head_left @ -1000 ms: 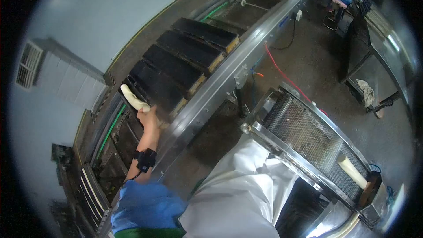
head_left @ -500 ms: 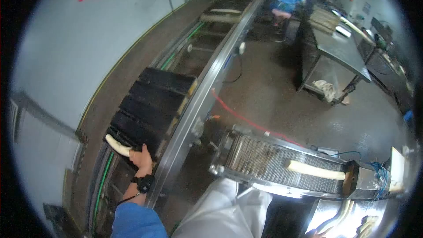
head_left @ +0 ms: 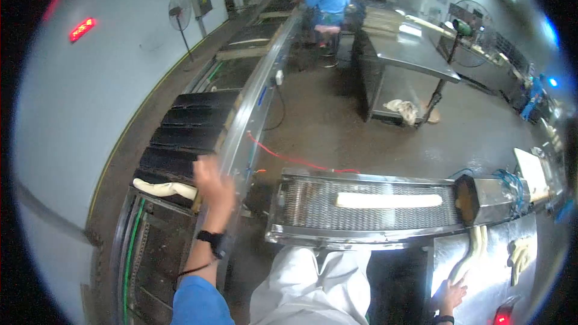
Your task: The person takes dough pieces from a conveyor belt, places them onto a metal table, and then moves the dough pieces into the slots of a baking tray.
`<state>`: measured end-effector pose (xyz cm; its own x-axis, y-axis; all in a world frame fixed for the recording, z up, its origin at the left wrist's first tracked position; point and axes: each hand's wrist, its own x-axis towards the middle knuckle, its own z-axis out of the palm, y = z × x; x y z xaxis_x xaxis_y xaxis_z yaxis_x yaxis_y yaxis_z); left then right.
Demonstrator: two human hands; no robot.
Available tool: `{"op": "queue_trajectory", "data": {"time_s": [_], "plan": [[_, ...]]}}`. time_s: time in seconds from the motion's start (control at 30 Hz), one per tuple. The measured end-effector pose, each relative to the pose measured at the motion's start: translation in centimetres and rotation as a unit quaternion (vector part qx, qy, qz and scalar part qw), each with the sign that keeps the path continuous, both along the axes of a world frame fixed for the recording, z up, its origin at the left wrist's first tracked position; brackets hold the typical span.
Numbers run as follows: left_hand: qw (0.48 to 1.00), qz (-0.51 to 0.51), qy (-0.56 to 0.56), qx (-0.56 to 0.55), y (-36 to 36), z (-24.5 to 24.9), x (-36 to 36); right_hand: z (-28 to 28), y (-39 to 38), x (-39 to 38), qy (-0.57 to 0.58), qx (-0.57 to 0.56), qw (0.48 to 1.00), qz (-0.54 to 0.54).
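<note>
My left hand (head_left: 215, 189), slightly blurred, is raised beside the right end of a pale dough strip (head_left: 161, 188). Its fingers look stretched out, with nothing seen in them. That strip lies a little wavy along the near edge of the black slatted trays (head_left: 183, 138) on the long conveyor. At the lower right, my right hand (head_left: 453, 294) has its fingers around the lower end of another dough strip (head_left: 472, 256), which rests on a shiny metal tray (head_left: 442, 256). A straight dough strip (head_left: 388, 200) lies on the mesh belt (head_left: 307, 204) in front of me.
A metal housing (head_left: 490, 198) stands at the mesh belt's right end. Crumpled dough pieces (head_left: 519, 259) lie on the metal tray. A steel rail (head_left: 250, 102) edges the long conveyor. Farther off are a co-worker in blue (head_left: 328, 9), a steel table (head_left: 415, 57) and a standing fan (head_left: 179, 12).
My left hand has let go of the dough strip and moved right. The strip on the mesh belt has shifted left, away from the housing. More of my right hand shows, and the view has turned.
</note>
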<state>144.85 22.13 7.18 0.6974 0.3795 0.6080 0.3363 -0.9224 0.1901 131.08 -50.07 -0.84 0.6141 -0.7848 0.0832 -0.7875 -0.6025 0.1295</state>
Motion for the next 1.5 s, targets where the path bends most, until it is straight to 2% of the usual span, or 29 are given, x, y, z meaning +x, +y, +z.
{"op": "queue_trajectory", "data": {"time_s": [0.03, 0.1, 0.13, 0.17, 0.2, 0.23, 0.27, 0.33, 0.37, 0.47, 0.53, 0.63, 0.67, 0.73, 0.8, 0.87, 0.93, 1.0, 1.03, 1.07, 1.1, 1.13, 1.2, 1.23, 1.27, 1.33, 1.4, 1.5], "plan": [[0.981, -0.116, 0.006, -0.155, -3.6, -1.0, 1.3, 0.0, -0.1, 0.0, 0.009, -0.004, 1.0, 0.004], [0.931, -0.275, 0.054, -0.235, -10.5, -2.0, 3.1, 1.2, 1.1, 0.4, 0.006, 0.025, 1.0, -0.016], [0.908, -0.325, 0.098, -0.246, -13.6, -2.7, 3.8, 1.1, 1.1, 0.3, -0.003, 0.026, 1.0, -0.011], [0.906, -0.368, 0.104, -0.18, -16.4, -3.6, 4.2, 1.5, 1.4, 0.1, -0.007, 0.034, 0.999, 0.0], [0.882, -0.391, 0.193, -0.178, -18.7, -4.2, 4.9, 2.1, 1.7, -0.2, -0.012, 0.042, 0.999, 0.01], [0.863, -0.434, 0.193, -0.169, -20.5, -7.1, 5.8, 2.7, 1.9, -0.5, -0.026, 0.069, 0.997, 0.017], [0.861, -0.44, 0.189, -0.171, -22.2, -6.9, 5.4, 1.6, 1.0, -0.6, -0.034, 0.065, 0.997, 0.023], [0.903, -0.352, 0.238, -0.064, -24.9, -5.7, 5.2, 2.6, 1.9, -0.9, -0.027, 0.075, 0.996, 0.034], [0.903, -0.347, 0.248, -0.049, -25.7, -5.3, 5.4, 1.9, 1.7, -1.1, -0.041, 0.04, 0.997, 0.05], [0.893, -0.36, 0.264, -0.052, -27.3, -5.1, 5.5, 1.3, 0.9, -1.1, -0.056, 0.057, 0.994, 0.075], [0.9, -0.362, 0.233, -0.066, -27.4, -5.4, 5.2, 0.5, 0.2, -1.0, -0.056, 0.05, 0.994, 0.085], [0.85, -0.389, 0.319, -0.157, -25.2, -3.7, 4.8, 0.8, 0.3, -0.7, -0.054, 0.049, 0.993, 0.095], [0.851, -0.387, 0.316, -0.159, -24.3, -3.6, 4.1, 1.2, 0.5, -0.5, -0.053, 0.054, 0.993, 0.092], [0.905, -0.362, 0.217, -0.056, -22.0, -4.1, 2.2, 2.3, 1.5, -1.0, -0.054, 0.072, 0.992, 0.094], [0.913, -0.333, 0.227, -0.061, -20.7, -4.3, 1.9, 2.5, 1.6, -0.9, -0.049, 0.091, 0.989, 0.104], [0.898, -0.35, 0.241, -0.113, -19.3, -4.4, 0.8, 1.2, 0.5, -0.9, -0.042, 0.092, 0.991, 0.088], [0.909, -0.314, 0.216, -0.167, -18.8, -3.1, -1.2, -0.6, -1.9, -1.3, -0.052, 0.082, 0.987, 0.129], [0.879, -0.317, 0.213, -0.288, -17.8, -1.5, -2.6, -0.9, -2.9, -0.8, -0.054, 0.138, 0.98, 0.13], [0.881, -0.3, 0.213, -0.297, -16.6, -1.6, -2.8, -0.1, -2.6, -0.3, -0.019, 0.16, 0.981, 0.104], [0.793, -0.293, 0.175, -0.504, -15.3, -1.9, -3.0, 0.1, -2.4, 0.0, -0.009, 0.158, 0.98, 0.118], [0.665, -0.273, 0.122, -0.684, -14.3, -1.1, -3.4, 0.1, -2.4, 0.1, -0.035, 0.159, 0.976, 0.142], [0.573, -0.231, 0.012, -0.787, -13.7, -0.3, -4.3, 0.0, -2.7, 0.1, -0.061, 0.16, 0.971, 0.165], [0.45, -0.208, -0.137, -0.857, -11.4, 4.4, -6.7, -4.9, -9.6, 0.5, -0.059, 0.226, 0.934, 0.269], [0.464, -0.228, -0.225, -0.826, -10.4, 5.8, -7.7, -7.6, -13.2, 0.7, -0.057, 0.264, 0.909, 0.316], [0.475, -0.245, -0.309, -0.787, -9.3, 7.1, -8.9, -4.9, -12.1, 0.7, -0.077, 0.303, 0.911, 0.271], [0.545, -0.317, -0.376, -0.679, -7.3, 10.6, -12.0, 2.0, -5.9, 1.6, -0.132, 0.395, 0.888, 0.195], [0.594, -0.256, -0.441, -0.622, -5.3, 11.0, -14.3, 6.8, -1.7, 2.6, -0.201, 0.505, 0.827, 0.145], [0.62, -0.182, -0.462, -0.607, -1.3, 9.3, -17.0, 13.1, 4.3, 4.7, -0.275, 0.626, 0.719, 0.129]]}}
